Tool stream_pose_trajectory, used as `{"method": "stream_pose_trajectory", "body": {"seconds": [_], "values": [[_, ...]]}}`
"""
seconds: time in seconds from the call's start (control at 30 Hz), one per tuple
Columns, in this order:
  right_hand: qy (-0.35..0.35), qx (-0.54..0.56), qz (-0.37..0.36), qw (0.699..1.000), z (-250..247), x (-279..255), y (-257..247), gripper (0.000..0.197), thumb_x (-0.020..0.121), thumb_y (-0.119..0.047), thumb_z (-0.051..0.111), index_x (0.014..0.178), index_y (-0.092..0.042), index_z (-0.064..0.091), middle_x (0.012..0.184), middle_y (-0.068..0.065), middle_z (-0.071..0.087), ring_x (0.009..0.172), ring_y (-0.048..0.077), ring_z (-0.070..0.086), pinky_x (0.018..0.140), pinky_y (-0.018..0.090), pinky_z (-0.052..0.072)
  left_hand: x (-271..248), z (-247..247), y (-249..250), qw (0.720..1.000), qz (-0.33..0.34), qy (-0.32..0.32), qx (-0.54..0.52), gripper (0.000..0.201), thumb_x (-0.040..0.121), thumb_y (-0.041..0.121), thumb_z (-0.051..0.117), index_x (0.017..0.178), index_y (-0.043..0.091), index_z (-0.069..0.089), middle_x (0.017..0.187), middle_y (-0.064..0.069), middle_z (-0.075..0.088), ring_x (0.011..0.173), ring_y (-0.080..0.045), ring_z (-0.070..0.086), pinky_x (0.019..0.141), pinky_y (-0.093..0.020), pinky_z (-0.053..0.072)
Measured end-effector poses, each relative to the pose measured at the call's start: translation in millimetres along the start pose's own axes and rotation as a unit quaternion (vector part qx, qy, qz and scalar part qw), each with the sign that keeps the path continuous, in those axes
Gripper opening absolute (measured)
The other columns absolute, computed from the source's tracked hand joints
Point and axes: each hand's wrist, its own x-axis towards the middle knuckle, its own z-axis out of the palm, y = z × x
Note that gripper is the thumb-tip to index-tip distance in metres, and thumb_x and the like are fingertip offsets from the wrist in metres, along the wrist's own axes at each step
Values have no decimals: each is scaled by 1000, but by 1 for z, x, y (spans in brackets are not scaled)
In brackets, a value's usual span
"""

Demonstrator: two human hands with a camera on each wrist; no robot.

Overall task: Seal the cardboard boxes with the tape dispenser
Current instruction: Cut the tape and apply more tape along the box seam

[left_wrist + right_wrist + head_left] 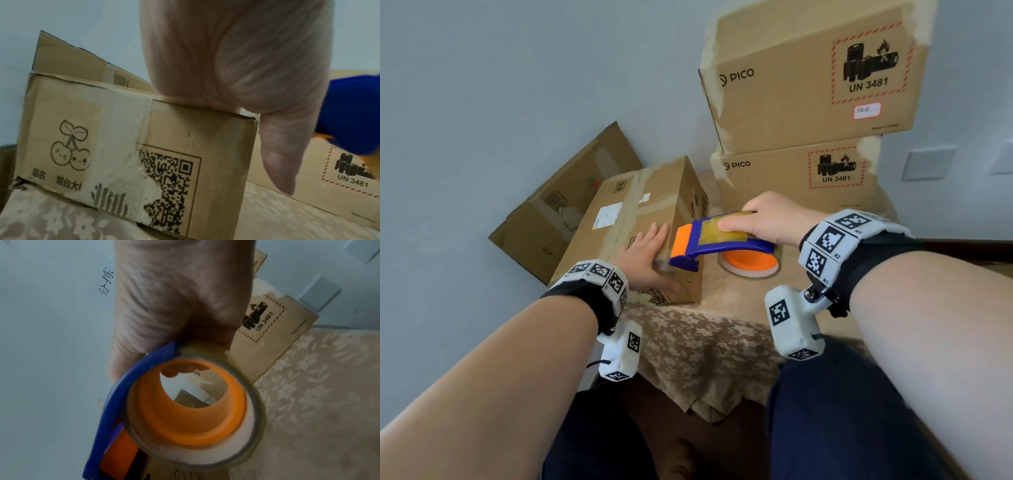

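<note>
Our right hand [767, 219] curls round the blue and orange tape dispenser [719, 241], thumb laid along its top, holding it at the centre of the head view with its orange front edge against the near top corner of the small cardboard box [640, 219]. Our left hand [645, 262] lies flat on that same corner, fingers straight and spread, and in the left wrist view the thumb [281, 159] hangs down past the box's edge. The box sits on a flowered tablecloth [705, 342]. To the upper right stand two stacked boxes [808, 102] printed with PICO and a battery warning. At the left, another box [558, 205] leans against the pale wall [500, 85].
</note>
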Motion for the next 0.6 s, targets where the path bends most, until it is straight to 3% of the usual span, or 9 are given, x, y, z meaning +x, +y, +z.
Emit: {"method": "stream_pose_trajectory", "body": {"seconds": [0.2,0.6], "values": [[-13,4,12,1000,-7,-5,19,48,82,-54,62,57,-17,43,59,2,43,57,18,41,55,28,30,-2,-5,7,1000,-12,-23,8,127,68,49,78,150,26,-16,157,3,-20,146,-22,-13,119,-47,5],[-23,9,27,999,-10,-6,40,45,84,-51,62,59,-15,50,57,1,47,52,15,43,49,25,30,-1,-9,10,999,-28,-42,5,137,60,54,81,149,26,-19,157,3,-22,145,-24,-15,118,-49,2]]}}
